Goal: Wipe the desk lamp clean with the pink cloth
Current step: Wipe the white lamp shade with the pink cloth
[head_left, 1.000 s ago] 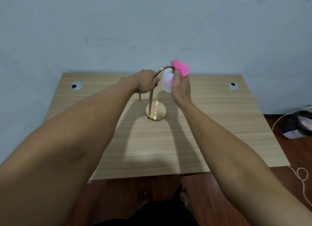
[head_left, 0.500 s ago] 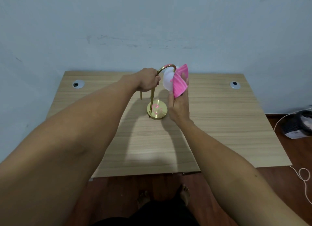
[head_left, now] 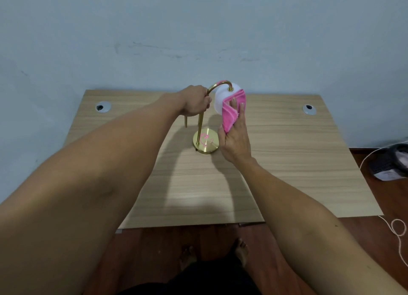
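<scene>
Lamp: the gold desk lamp (head_left: 205,143) stands on the desk, near the middle and toward the back edge. It has a round flat base, a thin pole, and a neck that curves over at the top.
Shade: the white round shade (head_left: 220,100) hangs from the end of the curved neck, above the lamp's base and a bit to the right.
Cloth: the pink cloth (head_left: 231,111) lies folded against the right side of the shade.
Right hand: the right hand (head_left: 236,140) holds the cloth to the shade, with fingers stretched up over the cloth and the thumb pinching its lower end.
Left hand: the left hand (head_left: 195,103) is curled tight around the lamp's pole, just under the curve.
Desk: the wooden desk (head_left: 287,162) stands against a pale blue wall, with a round cable hole (head_left: 103,107) far left of the lamp and one far right.
Floor: right of the desk, well away from the lamp, lie a dark bag (head_left: 391,162) and a thin white cord (head_left: 398,228).
</scene>
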`<action>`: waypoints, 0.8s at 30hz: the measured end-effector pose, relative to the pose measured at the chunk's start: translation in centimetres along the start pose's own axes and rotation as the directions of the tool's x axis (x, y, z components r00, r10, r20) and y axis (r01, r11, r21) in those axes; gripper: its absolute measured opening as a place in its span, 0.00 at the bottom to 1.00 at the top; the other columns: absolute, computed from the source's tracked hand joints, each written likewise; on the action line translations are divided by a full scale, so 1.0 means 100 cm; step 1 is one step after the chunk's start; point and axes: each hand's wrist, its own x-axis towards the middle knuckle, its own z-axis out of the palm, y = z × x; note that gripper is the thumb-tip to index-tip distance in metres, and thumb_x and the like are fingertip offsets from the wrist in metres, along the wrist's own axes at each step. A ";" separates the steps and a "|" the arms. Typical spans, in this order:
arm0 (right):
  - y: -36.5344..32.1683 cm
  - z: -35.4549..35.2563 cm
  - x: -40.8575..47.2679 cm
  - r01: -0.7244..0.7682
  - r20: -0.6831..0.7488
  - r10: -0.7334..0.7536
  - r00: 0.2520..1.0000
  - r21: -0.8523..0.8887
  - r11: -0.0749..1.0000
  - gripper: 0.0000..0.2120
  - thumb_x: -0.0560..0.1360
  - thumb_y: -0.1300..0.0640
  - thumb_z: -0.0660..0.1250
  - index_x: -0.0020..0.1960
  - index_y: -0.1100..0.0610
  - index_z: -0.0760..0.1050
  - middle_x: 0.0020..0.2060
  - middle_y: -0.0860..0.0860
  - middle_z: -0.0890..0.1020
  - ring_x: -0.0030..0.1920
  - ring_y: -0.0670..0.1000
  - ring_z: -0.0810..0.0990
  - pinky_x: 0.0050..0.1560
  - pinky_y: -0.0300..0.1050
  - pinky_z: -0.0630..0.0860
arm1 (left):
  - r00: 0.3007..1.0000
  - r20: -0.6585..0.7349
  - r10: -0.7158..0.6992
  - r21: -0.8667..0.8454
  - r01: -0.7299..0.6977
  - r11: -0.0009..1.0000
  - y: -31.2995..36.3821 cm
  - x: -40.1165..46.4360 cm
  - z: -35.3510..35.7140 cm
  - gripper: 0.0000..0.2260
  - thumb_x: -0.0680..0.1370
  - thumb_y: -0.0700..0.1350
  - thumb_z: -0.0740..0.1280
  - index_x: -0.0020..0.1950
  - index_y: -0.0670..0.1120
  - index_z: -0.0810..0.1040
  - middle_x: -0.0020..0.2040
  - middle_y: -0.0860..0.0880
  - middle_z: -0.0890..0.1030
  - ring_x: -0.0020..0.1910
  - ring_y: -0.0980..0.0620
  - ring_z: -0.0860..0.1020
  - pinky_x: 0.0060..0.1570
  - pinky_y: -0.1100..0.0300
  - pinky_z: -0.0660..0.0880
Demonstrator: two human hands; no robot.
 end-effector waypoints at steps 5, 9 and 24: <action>-0.014 0.002 0.030 0.055 -0.028 -0.059 0.998 -0.107 0.993 0.31 0.84 0.56 0.58 0.83 0.61 0.51 0.84 0.57 0.53 0.84 0.59 0.44 0.83 0.57 0.49 | 1.000 0.005 0.013 0.022 -0.013 1.000 0.002 0.000 -0.003 0.18 0.84 0.46 0.56 0.52 0.40 0.83 0.52 0.44 0.85 0.53 0.44 0.81 0.58 0.53 0.75; 0.019 -0.002 0.017 0.297 0.110 -0.276 0.955 -0.343 0.891 0.30 0.84 0.53 0.56 0.83 0.60 0.54 0.83 0.59 0.56 0.83 0.63 0.49 0.80 0.64 0.54 | 1.000 0.008 0.005 0.019 -0.005 1.000 0.000 0.001 -0.001 0.17 0.84 0.46 0.55 0.51 0.40 0.82 0.51 0.44 0.85 0.53 0.43 0.81 0.58 0.52 0.76; 0.050 -0.021 0.012 0.524 0.302 -0.430 0.851 -0.416 0.743 0.29 0.85 0.54 0.55 0.83 0.59 0.51 0.83 0.59 0.57 0.83 0.62 0.52 0.81 0.63 0.55 | 0.999 0.033 -0.012 0.037 0.011 0.999 0.001 0.002 -0.004 0.17 0.83 0.46 0.55 0.51 0.42 0.83 0.51 0.44 0.85 0.52 0.43 0.81 0.59 0.48 0.77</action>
